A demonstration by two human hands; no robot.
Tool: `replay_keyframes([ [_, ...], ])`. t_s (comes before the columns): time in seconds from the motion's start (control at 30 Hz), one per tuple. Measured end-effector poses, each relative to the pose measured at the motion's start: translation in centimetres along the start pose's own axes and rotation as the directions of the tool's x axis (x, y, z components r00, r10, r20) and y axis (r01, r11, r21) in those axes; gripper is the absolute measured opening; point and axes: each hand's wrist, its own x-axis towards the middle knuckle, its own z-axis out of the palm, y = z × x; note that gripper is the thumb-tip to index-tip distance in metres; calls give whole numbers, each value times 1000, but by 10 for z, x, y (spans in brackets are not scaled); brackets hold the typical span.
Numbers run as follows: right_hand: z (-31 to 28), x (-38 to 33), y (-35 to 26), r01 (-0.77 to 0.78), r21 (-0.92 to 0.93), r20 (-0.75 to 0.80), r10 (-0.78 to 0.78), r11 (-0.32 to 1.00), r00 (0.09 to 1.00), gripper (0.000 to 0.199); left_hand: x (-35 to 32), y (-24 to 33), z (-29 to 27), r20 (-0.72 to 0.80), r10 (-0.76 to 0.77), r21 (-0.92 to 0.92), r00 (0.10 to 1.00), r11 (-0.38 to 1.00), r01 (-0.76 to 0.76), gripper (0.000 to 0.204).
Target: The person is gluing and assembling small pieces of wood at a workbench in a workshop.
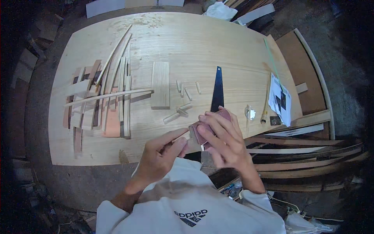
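Our left hand [161, 150] pinches a short wooden piece [186, 136] between thumb and fingers, while our right hand [225, 138] is wrapped around a reddish-brown sheet, apparently sandpaper [199, 136], and both meet over the near side of the worktop [187, 43]. With so little wood standing out of our grip, we judge that a hard or skewed stroke could twist it loose or scrape our left fingertips. The dark saw blade [217, 89] lies just beyond our right hand, so a careless reach forward might catch its edge.
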Motion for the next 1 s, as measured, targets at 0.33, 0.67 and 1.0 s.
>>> replay_keyframes([
  [0.33, -2, -2, 6, -60, -104, 63, 66, 993, 996, 49, 1, -1, 7, -67, 3, 91, 998, 996, 4, 30],
  [0.67, -5, -6, 11, 21, -107, 60, -15, 994, 998, 52, 4, 0, 9, -64, 84, 173, 994, 982, -72, 27],
  [1.0, -13, -25, 55, -255, -56, -117, 247, 965, 962, 56, 2, 11, 10, -76, 20, 74, 997, 997, -14, 29],
])
